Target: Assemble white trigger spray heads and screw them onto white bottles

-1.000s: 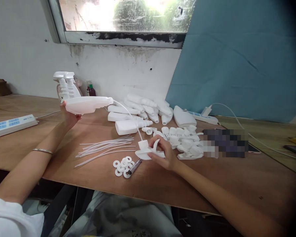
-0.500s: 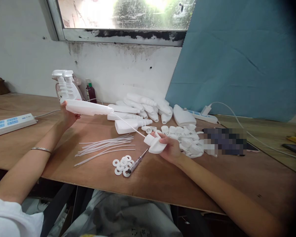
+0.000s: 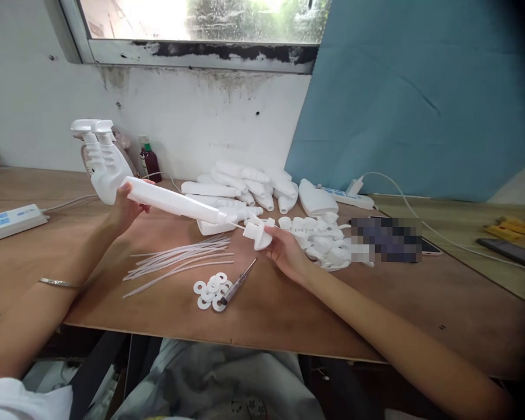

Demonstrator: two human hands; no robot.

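Note:
My left hand [image 3: 130,204] is closed around the base of a white plastic bottle [image 3: 170,199], which is tilted with its neck down to the right. In my right hand [image 3: 285,251] is a white spray trigger head [image 3: 258,233], gripped by the fingers. A thin white tube [image 3: 235,225] runs from the head into the bottle's mouth; only a short length of it shows between them. Below lie several loose white tubes [image 3: 179,259], a small pile of white ring washers [image 3: 207,290] and a clear-handled screwdriver [image 3: 238,283].
Several white bottles [image 3: 249,184] are heaped at the back, with more spray heads [image 3: 324,239] in front. Finished-looking spray bottles [image 3: 102,157] and a dark bottle [image 3: 149,160] stand back left. Power strips [image 3: 13,223] and a white cable [image 3: 402,198] lie on the table.
The bottle neck and spray head have come closer together, so much less tube shows between them. The bottle now slopes down more to the right. The view has shifted slightly.

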